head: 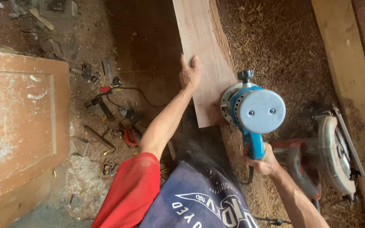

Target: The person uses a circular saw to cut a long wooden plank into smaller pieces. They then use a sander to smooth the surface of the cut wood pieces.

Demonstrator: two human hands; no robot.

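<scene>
Left hand (189, 72) lies flat and open-fingered on the pale plank (203, 55) running far up the middle, while the right hand (263, 161) grips the blue power tool (252, 107) at the plank's near-right edge, apparently mid-shaping, needing steady pressure along that edge.

- The left hand (189, 71) is pressing flat on the edge of a pale wooden board (203, 50), fingers pointing up along it.
- The right hand (263, 159) is gripping the handle of a blue power tool (252, 107), which is sitting against the board's lower right edge.
- A circular saw (328, 156) is lying on the wood shavings (284, 46) just right of the right hand.
- A worn brown door (17, 122) is lying at the left, with hand tools (115, 114) scattered on the dirt floor between it and the left arm.
</scene>
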